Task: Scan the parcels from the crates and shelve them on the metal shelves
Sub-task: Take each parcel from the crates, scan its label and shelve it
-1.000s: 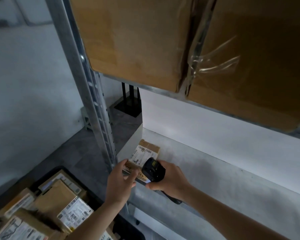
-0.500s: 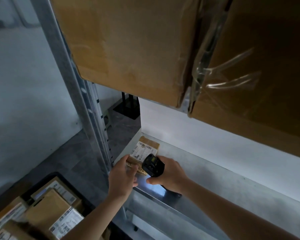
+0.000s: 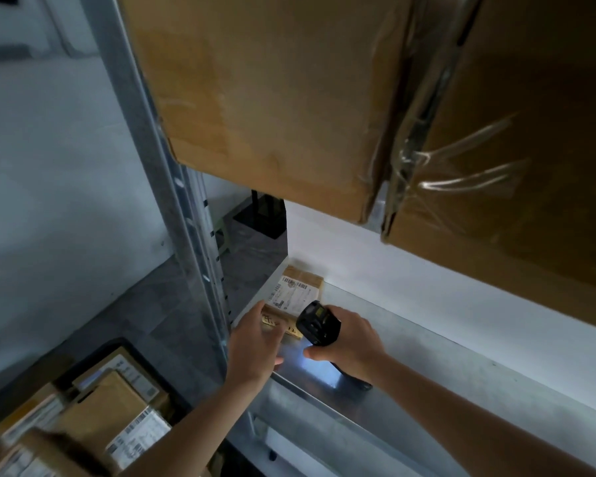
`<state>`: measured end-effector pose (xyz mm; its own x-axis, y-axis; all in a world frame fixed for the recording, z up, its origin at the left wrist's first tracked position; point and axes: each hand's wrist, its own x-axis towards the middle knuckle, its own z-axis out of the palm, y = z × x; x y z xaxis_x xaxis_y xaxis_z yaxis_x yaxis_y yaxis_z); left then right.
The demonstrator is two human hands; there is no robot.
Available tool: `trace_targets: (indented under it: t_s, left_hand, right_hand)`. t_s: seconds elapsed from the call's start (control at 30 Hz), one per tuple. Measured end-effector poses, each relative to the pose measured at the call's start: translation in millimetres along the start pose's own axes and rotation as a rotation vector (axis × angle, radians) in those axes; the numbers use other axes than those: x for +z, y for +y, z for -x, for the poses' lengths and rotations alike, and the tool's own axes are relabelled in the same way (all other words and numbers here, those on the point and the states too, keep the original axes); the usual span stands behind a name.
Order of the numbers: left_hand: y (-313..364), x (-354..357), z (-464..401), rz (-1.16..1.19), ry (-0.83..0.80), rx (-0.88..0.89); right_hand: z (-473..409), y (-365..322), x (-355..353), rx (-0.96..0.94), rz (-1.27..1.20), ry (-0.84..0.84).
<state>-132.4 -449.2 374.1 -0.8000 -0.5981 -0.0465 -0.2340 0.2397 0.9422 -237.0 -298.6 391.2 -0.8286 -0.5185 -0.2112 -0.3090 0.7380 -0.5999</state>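
Parcel (image 3: 295, 297): small flat carton, likely light, stiff; lies on metal shelf (image 3: 461, 356), just behind scanner (image 3: 319, 323); take by long edges; left hand (image 3: 255, 346) fingers straight, touching it; right hand (image 3: 350, 346) curled round scanner.

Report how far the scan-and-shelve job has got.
Done: one small labelled parcel lies on the metal shelf, in its left corner. In hand: the left hand touches that parcel's near edge, while the right hand grips the black scanner beside it. Left: several labelled parcels remain in the black crate on the floor.
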Motion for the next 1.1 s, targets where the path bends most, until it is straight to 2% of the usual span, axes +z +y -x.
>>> trace_targets:
  t_s: [0.1, 0.4, 0.6, 0.83, 1.1]
  left_hand:
    - [1.8, -8.5, 16.6, -0.043, 0.01, 0.046]
    - [10.3, -47.8, 81.6, -0.28, 0.03, 0.009]
    - [2.2, -108.4, 129.8, -0.301, 0.122, -0.037]
    - [-43.4, -180.3, 190.7, -0.376, 0.281, -0.135]
    - [-85.7, -195.4, 245.3, -0.391, 0.301, -0.23]
  right_hand:
    - [14.8, 0.9, -3.0, 0.001, -0.006, 0.024]
    - [78.8, -24.3, -8.0, -0.103, -0.012, 0.069]
    - [123.0, -58.8, 20.5, -0.204, -0.016, -0.039]
    - [154.7, -104.8, 83.2, -0.229, 0.024, -0.138]
    - [181.7, -100.3, 123.2, -0.207, 0.08, -0.24]
